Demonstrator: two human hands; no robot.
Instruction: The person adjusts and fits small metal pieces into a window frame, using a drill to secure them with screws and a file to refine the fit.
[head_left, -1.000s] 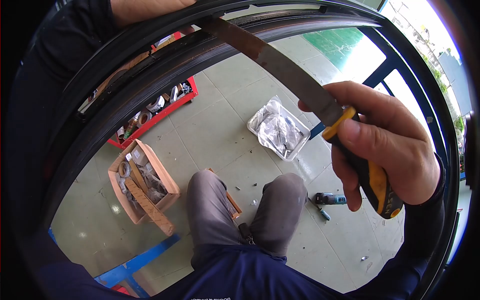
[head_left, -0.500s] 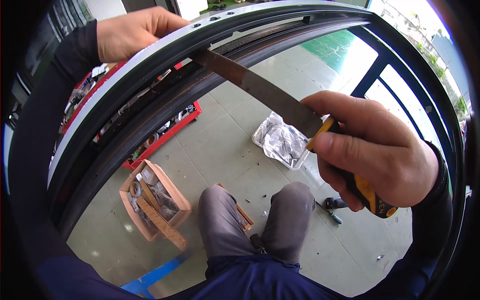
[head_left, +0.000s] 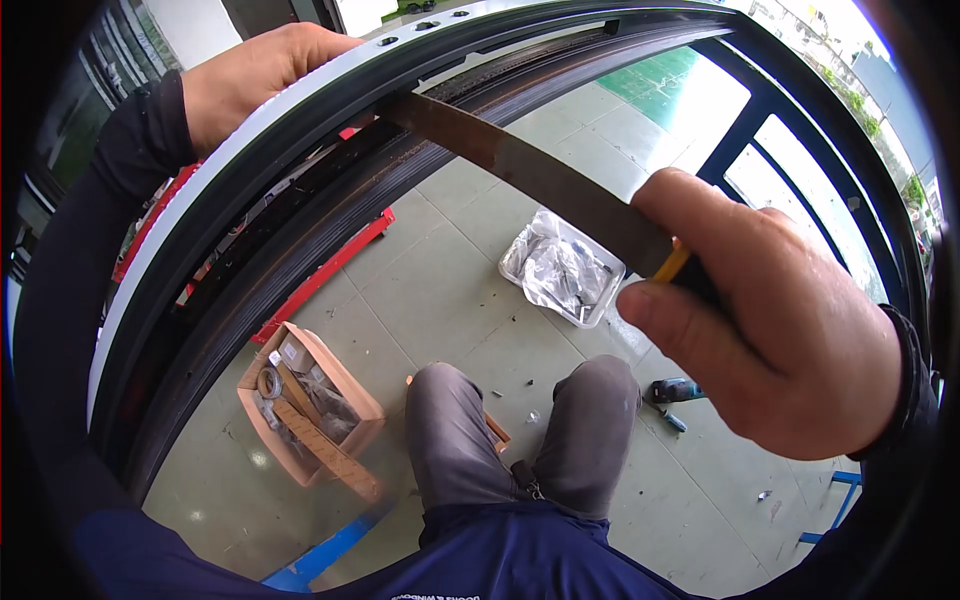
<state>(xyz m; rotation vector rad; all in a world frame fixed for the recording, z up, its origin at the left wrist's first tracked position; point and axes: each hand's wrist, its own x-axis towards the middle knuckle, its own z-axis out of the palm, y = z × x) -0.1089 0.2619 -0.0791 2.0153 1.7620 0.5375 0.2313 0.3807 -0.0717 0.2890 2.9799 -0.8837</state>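
A large dark window frame (head_left: 300,215) with a white outer edge arches across the upper view. My left hand (head_left: 262,82) is closed over its outer edge at upper left, the fingertips hidden behind it. Several dark holes show in the white edge beside that hand. At the right, my right hand (head_left: 770,320) is wrapped round the yellow and black handle of a flat file (head_left: 540,178). The file's brown tip end reaches into the frame's inner channel, close to the left hand. Most of the handle is hidden by the hand.
A cardboard box (head_left: 352,418) of parts stands on the tiled floor at lower left. A white tray (head_left: 598,312) with plastic bags lies ahead of my knees. Beyond the frame is a red rack (head_left: 330,277). A power tool (head_left: 675,390) lies right of my knees.
My right hand has shifted right and slightly down, its grip turning so the handle is more covered. The file's tip stays in the channel. My left hand has barely moved.
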